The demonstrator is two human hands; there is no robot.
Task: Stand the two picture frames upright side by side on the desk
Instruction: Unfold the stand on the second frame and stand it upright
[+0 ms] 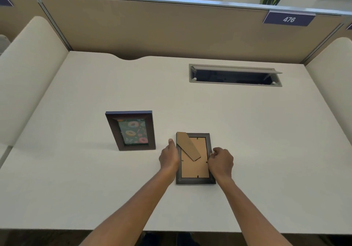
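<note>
A dark brown picture frame with a colourful flower print [131, 130] stands upright on the white desk [76, 179], left of centre, facing me. A second dark frame [194, 167] lies face down to its right, brown cardboard back up, with its cardboard stand [187, 145] swung partly out. My left hand [169, 157] presses against the left edge of this flat frame. My right hand [221, 162] pinches its right edge with curled fingers. The frame rests flat on the desk.
A grey cable hatch [235, 74] with its lid raised is set into the desk at the back right. A tan partition [171, 26] with a "476" label [289, 18] closes the back. Cream side panels [24, 70] flank the desk.
</note>
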